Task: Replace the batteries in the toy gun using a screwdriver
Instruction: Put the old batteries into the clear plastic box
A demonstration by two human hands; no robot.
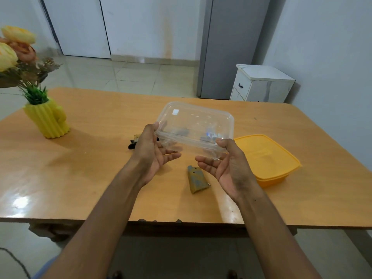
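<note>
- Both forearms reach in from the bottom edge, bare, rising toward the middle of the wooden table (100, 178).
- Far left on the table stands a yellow ribbed vase (48, 119) holding artificial flowers (14, 49) in yellow and peach.
- Just left of the wrist, a dark and tan part of the toy gun (134, 142) shows on the table, mostly hidden behind the left hand.
- Left hand (153, 150), palm turned up and inward, holds the left end of a clear plastic container (195, 125): thumb on the near rim, fingers fairly straight beneath it.
- That container is lifted off the table and tilted with its near edge lower; some small dark and bluish items lie inside, too blurred through the plastic to name.
- Below the container, between the two hands, a tan and grey piece (196, 179) lies flat on the table, apparently the gun's grip section.
- Right hand (225, 166) holds the container's right end in the same way: thumb over the rim, fingers extended underneath.
- Right of that hand, a yellow lidded box (269, 158) sits on the table, close to the wrist but apart from it.
- Beyond the table's far right corner, a white cabinet (261, 83) stands on the floor.
</note>
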